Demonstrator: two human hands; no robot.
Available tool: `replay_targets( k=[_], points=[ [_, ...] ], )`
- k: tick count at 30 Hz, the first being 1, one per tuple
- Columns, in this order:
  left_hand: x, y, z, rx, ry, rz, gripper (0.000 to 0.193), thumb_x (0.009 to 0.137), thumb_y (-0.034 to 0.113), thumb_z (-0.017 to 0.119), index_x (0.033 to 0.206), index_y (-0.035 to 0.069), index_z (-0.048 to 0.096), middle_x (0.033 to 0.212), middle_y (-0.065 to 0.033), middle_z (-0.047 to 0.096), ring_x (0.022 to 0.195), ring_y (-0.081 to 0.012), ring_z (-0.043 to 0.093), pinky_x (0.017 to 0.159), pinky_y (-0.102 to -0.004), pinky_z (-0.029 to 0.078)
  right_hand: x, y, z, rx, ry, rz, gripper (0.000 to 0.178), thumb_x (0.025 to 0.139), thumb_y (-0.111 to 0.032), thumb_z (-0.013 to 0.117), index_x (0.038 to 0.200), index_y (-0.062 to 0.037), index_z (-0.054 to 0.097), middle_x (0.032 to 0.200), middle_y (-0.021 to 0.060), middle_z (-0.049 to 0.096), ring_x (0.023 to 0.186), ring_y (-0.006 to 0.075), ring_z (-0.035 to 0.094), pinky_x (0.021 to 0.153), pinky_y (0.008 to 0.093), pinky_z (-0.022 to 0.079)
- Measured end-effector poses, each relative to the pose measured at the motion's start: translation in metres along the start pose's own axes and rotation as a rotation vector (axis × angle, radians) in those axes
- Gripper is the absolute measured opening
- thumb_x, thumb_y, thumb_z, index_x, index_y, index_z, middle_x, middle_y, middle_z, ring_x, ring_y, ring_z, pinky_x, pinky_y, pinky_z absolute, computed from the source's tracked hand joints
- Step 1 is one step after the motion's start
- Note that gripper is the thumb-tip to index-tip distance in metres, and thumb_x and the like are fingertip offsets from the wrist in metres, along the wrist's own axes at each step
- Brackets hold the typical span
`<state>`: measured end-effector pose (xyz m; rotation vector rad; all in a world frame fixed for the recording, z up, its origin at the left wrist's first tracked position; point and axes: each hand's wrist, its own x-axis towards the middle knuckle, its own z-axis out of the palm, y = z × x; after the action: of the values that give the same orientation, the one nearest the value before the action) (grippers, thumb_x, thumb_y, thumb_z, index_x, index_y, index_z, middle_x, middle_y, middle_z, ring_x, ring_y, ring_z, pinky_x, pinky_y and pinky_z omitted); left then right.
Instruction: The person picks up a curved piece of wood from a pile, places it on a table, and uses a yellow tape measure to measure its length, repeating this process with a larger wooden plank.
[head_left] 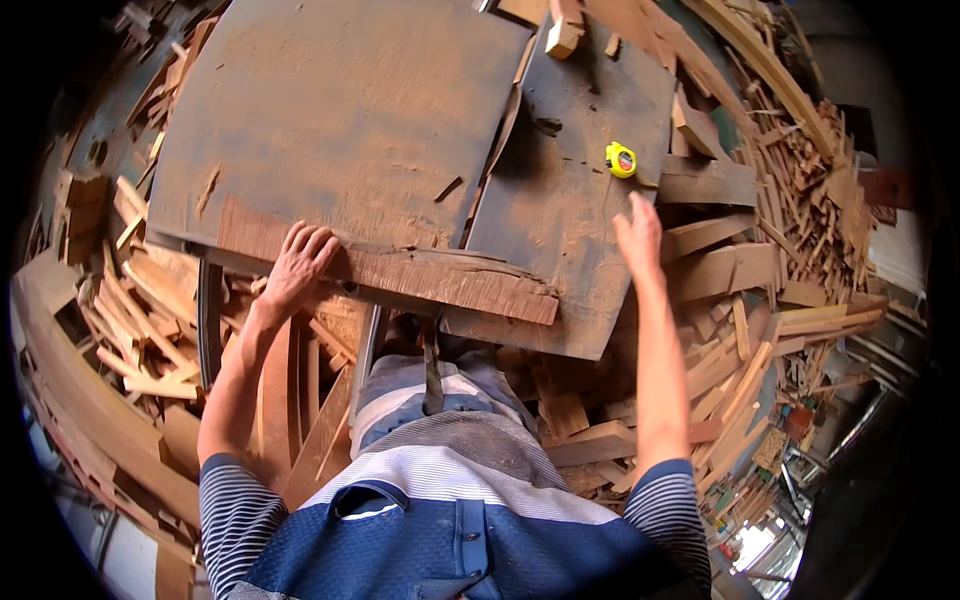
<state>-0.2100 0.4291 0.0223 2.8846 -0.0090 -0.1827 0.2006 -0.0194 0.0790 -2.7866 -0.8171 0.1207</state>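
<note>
The left hand (pixel 298 265) lies at centre left of the frame, fingers (pixel 318 243) curled over the near edge of a large wooden board (pixel 340 120), gripping it where a rough, split strip of reddish wood (pixel 440 280) runs along that edge; the hold appears meant to steady the panel. The board is broad and flat with a dull grey-brown weathered face, scratched and chipped in places, and fills the upper left of the frame. Beside it, to centre right, a second darker slab (pixel 575 190) lies partly under the board, smoother and stained. The right hand (pixel 638 232) is extended over this slab with fingers released and straight, holding nothing, its tips just short of a small yellow tape measure (pixel 620 159) resting on the slab in the upper right. A small pale wood block (pixel 563 38) sits at the top edge. Offcuts and splintered laths (pixel 800 170) are heaped thickly on all sides, pale to orange-brown, in irregular lengths. The bench beneath is hidden by the panels.
</note>
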Motion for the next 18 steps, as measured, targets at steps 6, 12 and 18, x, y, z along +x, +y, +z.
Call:
replay_targets(
  k=[6, 12, 18],
  points=[
    [0.002, 0.0, -0.011, -0.021, -0.046, 0.019, 0.055, 0.079, 0.005, 0.074, 0.131, 0.006, 0.054, 0.138, -0.0125, 0.054, 0.136, -0.0332, 0.047, 0.125, -0.0521, 0.027, 0.093, 0.059, 0.05, -0.172, -0.112, -0.052, 0.094, 0.081, -0.025, 0.082, 0.159, -0.0091, 0.033, 0.163, 0.0253, 0.032, 0.145, 0.0458, 0.04, 0.117, 0.049, 0.037],
    [0.003, 0.013, -0.014, 0.017, -0.101, -0.077, 0.058, 0.079, 0.004, 0.075, 0.132, 0.005, 0.054, 0.14, -0.0125, 0.054, 0.139, -0.0331, 0.046, 0.127, -0.0515, 0.025, 0.089, 0.052, 0.055, -0.127, -0.126, 0.104, 0.076, 0.081, -0.03, 0.08, 0.146, -0.0075, 0.048, 0.143, 0.0265, 0.055, 0.13, 0.0433, 0.054, 0.105, 0.0475, 0.046],
    [0.025, 0.09, -0.035, 0.034, -0.096, -0.302, 0.067, 0.079, -0.004, 0.069, 0.142, 0.001, 0.045, 0.149, -0.0213, 0.045, 0.145, -0.0384, 0.036, 0.127, -0.0554, 0.022, -0.044, 0.05, 0.028, 0.606, -0.24, 0.386, 0.064, 0.079, -0.036, 0.078, 0.129, -0.0001, 0.06, 0.113, 0.0138, 0.067, 0.108, 0.0256, 0.064, 0.094, 0.04, 0.049]
  ],
)
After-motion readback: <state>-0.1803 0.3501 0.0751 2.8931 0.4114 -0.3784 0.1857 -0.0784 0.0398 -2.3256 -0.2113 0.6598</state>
